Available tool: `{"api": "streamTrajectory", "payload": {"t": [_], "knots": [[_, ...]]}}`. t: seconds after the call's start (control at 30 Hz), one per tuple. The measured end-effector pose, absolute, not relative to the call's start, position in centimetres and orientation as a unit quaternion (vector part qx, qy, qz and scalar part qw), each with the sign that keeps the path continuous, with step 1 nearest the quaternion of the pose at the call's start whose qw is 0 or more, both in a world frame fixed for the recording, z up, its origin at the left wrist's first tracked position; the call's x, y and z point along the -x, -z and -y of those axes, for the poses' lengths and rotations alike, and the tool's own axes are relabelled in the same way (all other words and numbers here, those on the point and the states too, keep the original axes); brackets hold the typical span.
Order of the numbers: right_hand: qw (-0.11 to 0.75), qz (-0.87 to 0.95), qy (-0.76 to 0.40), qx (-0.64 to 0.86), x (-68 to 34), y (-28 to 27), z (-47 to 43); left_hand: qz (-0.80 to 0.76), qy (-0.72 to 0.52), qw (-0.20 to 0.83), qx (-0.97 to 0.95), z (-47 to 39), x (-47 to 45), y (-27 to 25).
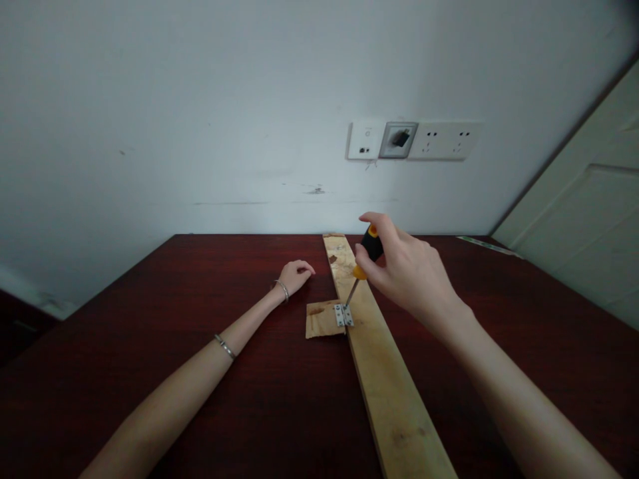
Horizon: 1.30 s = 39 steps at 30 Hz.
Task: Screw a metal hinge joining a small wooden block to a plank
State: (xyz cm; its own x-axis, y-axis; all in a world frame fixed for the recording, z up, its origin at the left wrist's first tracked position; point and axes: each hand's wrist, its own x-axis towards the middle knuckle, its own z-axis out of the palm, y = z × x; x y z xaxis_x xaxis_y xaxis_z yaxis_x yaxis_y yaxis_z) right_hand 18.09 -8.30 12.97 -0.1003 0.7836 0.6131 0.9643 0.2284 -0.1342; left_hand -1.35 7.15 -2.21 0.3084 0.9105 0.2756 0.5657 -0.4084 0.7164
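Note:
My right hand (407, 263) is closed around the black-and-yellow handle of a screwdriver (372, 243). The screwdriver slants down to the left, its tip at the upper part of a metal hinge (344, 315). One leaf of the hinge lies on a long wooden board (384, 359), the other on a small wooden piece (322, 320) at the board's left side. Screw heads show in the hinge's holes. Left of the board, my left hand (296, 276) rests on the tabletop, holding nothing, its fingers loosely bent and a little apart.
The dark red tabletop (239, 412) runs back to a white wall (249, 120). Sockets (444, 141) and a black plug (401, 138) sit on the wall. A pale panelled door (594, 199) stands at the right, with a thin strip (489, 246) lying near the table's back right.

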Motion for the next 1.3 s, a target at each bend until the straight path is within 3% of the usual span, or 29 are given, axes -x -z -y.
{"api": "streamTrajectory", "payload": {"t": [0.23,0.33,0.5,0.73,1.0,1.3], "knots": [[0.342,0.773,0.022,0.534,-20.0,-13.5,8.1,-0.32,-0.246,0.332,-0.853,-5.0,0.8,-1.0],[0.357,0.782,-0.001,0.511,-20.5,-13.6,8.0,-0.243,-0.221,0.31,-0.892,-3.5,-0.1,-1.6],[0.375,0.779,-0.001,0.502,-20.6,-13.6,7.9,-0.201,-0.181,0.277,-0.922,-1.7,-1.6,-1.9],[0.38,0.761,0.044,0.524,-20.2,-13.7,8.0,-0.225,-0.141,0.325,-0.908,-1.7,-1.6,-1.6],[0.39,0.769,0.02,0.507,-19.9,-13.7,8.0,-0.24,-0.164,0.344,-0.893,-1.6,-1.6,-1.5],[0.469,0.736,-0.158,0.461,-19.5,-12.9,7.5,-0.231,-0.308,0.357,-0.851,-1.3,-2.1,-2.0]]}}
